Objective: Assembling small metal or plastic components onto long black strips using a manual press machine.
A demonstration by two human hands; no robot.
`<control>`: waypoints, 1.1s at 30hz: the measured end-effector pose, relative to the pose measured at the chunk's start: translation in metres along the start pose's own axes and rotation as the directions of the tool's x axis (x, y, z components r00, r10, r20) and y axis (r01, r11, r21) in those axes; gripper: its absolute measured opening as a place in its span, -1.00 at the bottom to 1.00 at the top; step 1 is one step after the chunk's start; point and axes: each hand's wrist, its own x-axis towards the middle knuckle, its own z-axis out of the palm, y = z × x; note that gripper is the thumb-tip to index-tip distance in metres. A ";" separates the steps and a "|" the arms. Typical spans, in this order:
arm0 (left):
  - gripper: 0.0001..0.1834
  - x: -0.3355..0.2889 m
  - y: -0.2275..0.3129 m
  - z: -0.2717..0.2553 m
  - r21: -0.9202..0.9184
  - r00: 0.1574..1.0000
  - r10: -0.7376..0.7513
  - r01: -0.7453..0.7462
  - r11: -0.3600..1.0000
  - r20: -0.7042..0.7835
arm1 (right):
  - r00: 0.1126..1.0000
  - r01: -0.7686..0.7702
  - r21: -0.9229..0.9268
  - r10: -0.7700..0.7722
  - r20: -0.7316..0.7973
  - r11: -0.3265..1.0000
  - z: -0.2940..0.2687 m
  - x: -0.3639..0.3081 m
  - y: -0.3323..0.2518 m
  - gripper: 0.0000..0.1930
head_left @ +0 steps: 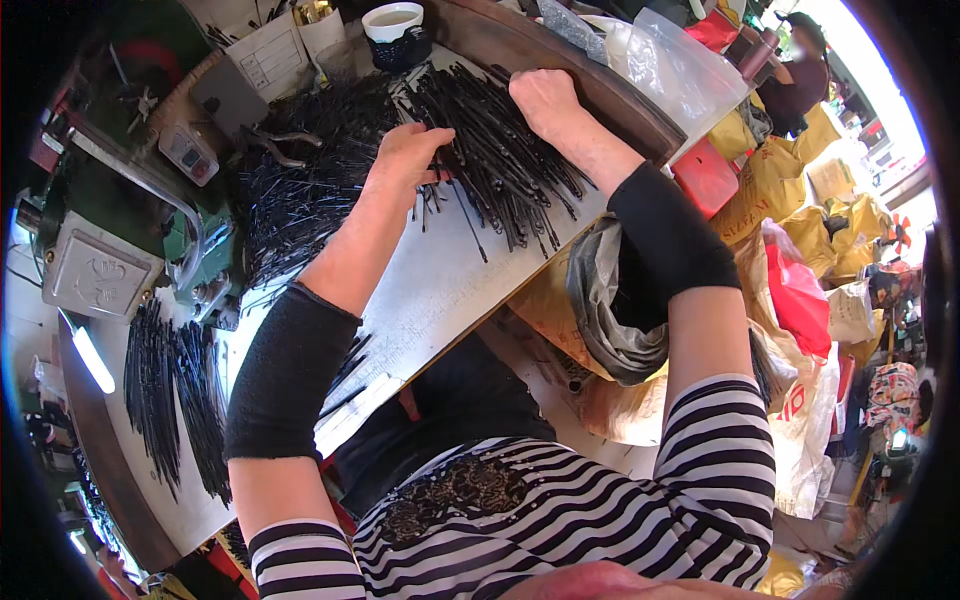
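A thick bundle of thin black rods (497, 165) lies slantwise at the far middle of the white worktop (470, 285), its near ends fanned out. My left hand (408, 157) is closed at the bundle's left side, thumb over some rods and a few ends sticking out below it. At the bundle's upper right, my right hand (545, 102) is curled closed, with its fingertips and anything in them hidden. A large tangled heap of similar black rods (310, 170) lies left of my left hand. Black sleeves cover both forearms.
Pliers (287, 147) rest on the heap. Behind stands a white-and-black cup (393, 35). A machine with a metal box (100, 265) is at left, near more rods (175, 395). A wooden rim (600, 75) edges the table. Yellow sacks (765, 190) and a person (795, 80) are at right.
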 end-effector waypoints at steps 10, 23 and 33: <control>-0.34 0.017 -0.007 -0.012 0.038 0.990 -0.012 0.006 0.999 0.141 | 0.994 -0.025 0.018 0.026 -0.110 1.000 -0.042 -0.011 0.017 -0.87; -0.45 0.019 -0.005 -0.006 0.090 0.998 0.030 -0.035 0.995 0.055 | 0.901 -0.386 0.401 0.246 0.357 0.831 -0.024 -0.017 -0.009 -0.74; -0.57 0.017 0.012 0.009 0.102 0.991 -0.068 0.057 0.993 0.112 | 0.882 -0.459 0.701 0.185 0.434 0.545 -0.023 -0.007 -0.013 -0.37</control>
